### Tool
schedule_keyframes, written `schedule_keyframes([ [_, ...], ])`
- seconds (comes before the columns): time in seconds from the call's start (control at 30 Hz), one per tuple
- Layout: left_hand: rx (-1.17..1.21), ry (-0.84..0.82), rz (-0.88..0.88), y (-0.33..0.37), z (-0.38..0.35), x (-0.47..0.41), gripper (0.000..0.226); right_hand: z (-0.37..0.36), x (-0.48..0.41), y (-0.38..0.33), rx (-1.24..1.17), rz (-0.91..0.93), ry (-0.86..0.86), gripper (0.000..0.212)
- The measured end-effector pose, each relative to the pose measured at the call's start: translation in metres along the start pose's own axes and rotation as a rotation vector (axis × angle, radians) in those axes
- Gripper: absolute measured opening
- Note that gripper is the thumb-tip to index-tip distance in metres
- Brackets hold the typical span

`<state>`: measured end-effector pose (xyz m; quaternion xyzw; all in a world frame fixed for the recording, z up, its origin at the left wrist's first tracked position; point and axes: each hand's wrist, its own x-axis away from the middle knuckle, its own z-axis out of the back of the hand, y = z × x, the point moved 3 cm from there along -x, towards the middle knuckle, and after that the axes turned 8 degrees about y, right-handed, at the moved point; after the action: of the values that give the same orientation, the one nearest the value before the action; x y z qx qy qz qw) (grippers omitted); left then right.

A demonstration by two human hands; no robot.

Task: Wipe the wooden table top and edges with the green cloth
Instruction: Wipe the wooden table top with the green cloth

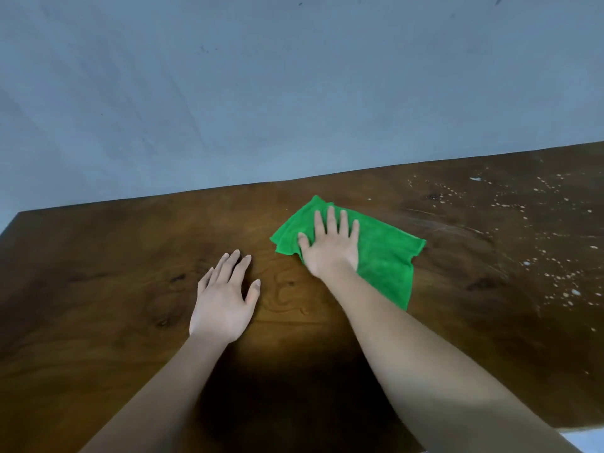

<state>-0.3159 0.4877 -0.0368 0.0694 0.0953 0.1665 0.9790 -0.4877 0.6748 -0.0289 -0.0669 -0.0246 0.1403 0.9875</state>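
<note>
A dark wooden table (114,273) fills the lower half of the view. A green cloth (385,253) lies spread flat on it right of the middle. My right hand (330,243) presses flat on the cloth's left part, fingers spread and pointing toward the wall. My left hand (225,299) rests palm down on the bare wood to the left of the cloth, fingers apart, holding nothing. White droplets and specks (523,223) dot the table's right part, with pale smear streaks (451,223) just right of the cloth.
A grey-blue wall (261,93) stands directly behind the table's far edge. The table's left corner (19,214) shows at the far left. A pale floor patch (585,439) appears at the bottom right, past the near edge.
</note>
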Motion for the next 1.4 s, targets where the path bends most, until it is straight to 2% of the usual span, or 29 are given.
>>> schedule_keyframes([
  [0.1,-0.004,0.007,-0.002,0.0,-0.001,0.001,0.069,-0.008,-0.001,-0.067,-0.013,0.172,-0.03,0.078],
  [0.2,0.021,0.021,0.01,-0.001,-0.002,0.001,0.074,-0.012,-0.007,-0.104,-0.013,0.384,-0.067,0.072],
  [0.33,0.03,0.027,0.016,-0.002,-0.003,0.0,0.078,-0.01,-0.035,-0.095,-0.002,0.638,-0.094,0.071],
  [0.43,0.036,0.021,0.013,-0.002,-0.001,0.0,0.075,0.001,-0.064,-0.061,-0.003,0.688,-0.098,0.074],
  [0.63,0.051,0.001,0.03,-0.001,0.0,-0.002,0.074,0.027,-0.12,0.061,0.025,0.452,-0.024,0.079],
  [0.8,0.054,0.01,0.029,-0.001,-0.001,-0.001,0.076,0.034,-0.141,0.171,0.0,0.056,0.061,0.083],
  [0.93,0.052,0.016,0.024,-0.001,-0.001,0.0,0.074,0.024,-0.135,0.169,-0.023,-0.287,0.088,0.078],
  [1.03,0.049,0.022,0.02,0.0,-0.001,0.0,0.074,0.018,-0.126,0.112,-0.011,-0.364,0.09,0.078],
  [1.2,0.037,0.023,0.02,0.0,-0.002,0.0,0.07,0.001,-0.101,-0.03,0.012,-0.079,0.023,0.078],
  [1.3,0.037,0.04,0.012,-0.002,-0.002,0.0,0.07,-0.008,-0.081,-0.103,0.018,0.249,-0.043,0.08],
  [1.4,0.019,0.033,0.01,-0.001,-0.002,0.0,0.072,-0.012,-0.057,-0.133,0.027,0.575,-0.102,0.076],
])
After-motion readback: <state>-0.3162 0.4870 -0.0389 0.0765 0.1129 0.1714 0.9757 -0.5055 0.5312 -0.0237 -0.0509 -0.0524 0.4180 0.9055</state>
